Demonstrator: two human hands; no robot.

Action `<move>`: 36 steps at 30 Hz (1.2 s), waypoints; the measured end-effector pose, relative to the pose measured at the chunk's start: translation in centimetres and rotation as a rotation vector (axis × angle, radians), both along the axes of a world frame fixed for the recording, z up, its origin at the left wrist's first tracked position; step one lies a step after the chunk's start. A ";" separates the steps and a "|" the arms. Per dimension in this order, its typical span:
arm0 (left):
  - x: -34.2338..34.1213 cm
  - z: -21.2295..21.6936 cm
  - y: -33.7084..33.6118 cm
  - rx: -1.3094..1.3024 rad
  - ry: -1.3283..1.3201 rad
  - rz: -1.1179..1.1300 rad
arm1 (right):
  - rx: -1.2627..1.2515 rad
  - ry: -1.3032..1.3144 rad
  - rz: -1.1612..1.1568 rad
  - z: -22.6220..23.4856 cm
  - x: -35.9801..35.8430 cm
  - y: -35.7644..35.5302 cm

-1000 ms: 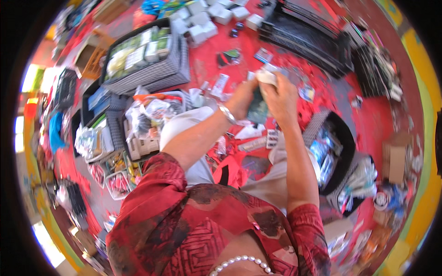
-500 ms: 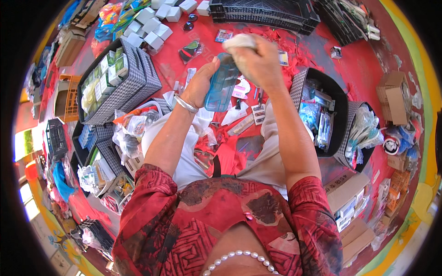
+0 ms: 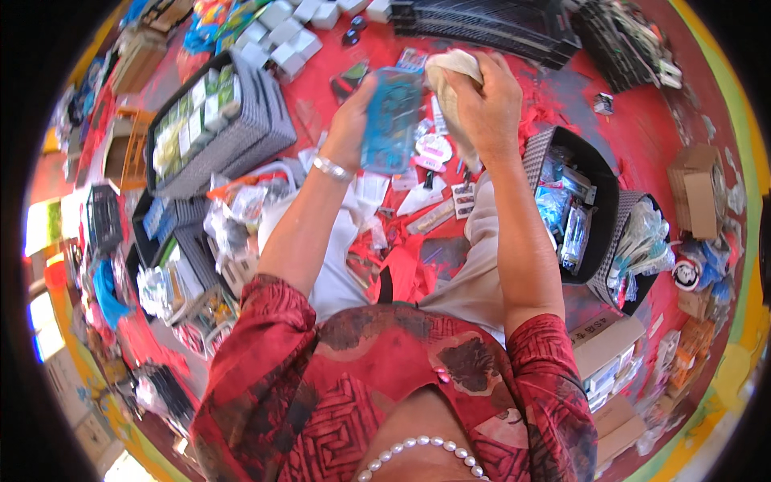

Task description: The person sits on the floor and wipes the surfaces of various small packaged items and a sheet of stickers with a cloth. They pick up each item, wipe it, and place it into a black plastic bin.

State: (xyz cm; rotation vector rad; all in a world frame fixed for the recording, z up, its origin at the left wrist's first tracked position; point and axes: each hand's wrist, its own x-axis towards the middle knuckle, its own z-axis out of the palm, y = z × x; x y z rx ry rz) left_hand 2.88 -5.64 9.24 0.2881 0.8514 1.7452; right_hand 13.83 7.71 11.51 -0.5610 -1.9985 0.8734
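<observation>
Seen from above, a person in a red patterned top sits over a red floor (image 3: 642, 120) crowded with goods, which fills most of the view. At the upper left stands the largest container, a grey woven basket (image 3: 241, 136) packed with small green and white packets. At the right sits a black-lined basket (image 3: 598, 189) holding blue packaged items, and just beside it a second woven basket stuffed with clear plastic bags (image 3: 642, 241). A stack of flat black trays (image 3: 482, 24) runs along the top edge, with a cluster of small white boxes (image 3: 281, 32) to its left. Brown cardboard boxes (image 3: 699, 189) lie at the far right. Both arms reach forward over the person's pale trousers. The left hand (image 3: 353, 120), with a silver bracelet at the wrist, has its grip closed around the left edge of a flat blue transparent packet (image 3: 392, 120), held upright in the air above the scattered small packets on the floor. The right hand (image 3: 486, 100) is just beside it, its grip wrapped tightly around a bunched cream cloth (image 3: 450, 68) that touches the packet's upper right edge.
</observation>
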 end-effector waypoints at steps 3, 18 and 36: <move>0.6 -0.9 0.6 -0.157 0.029 0.141 | 0.202 -0.082 0.181 -0.8 -1.8 -2.6; -5.0 -5.0 -0.4 0.051 0.015 0.231 | 0.228 -0.365 0.609 -1.0 0.8 -8.6; -5.0 -2.5 -1.0 0.431 -0.719 0.041 | -0.994 0.183 0.232 -0.3 1.6 -1.6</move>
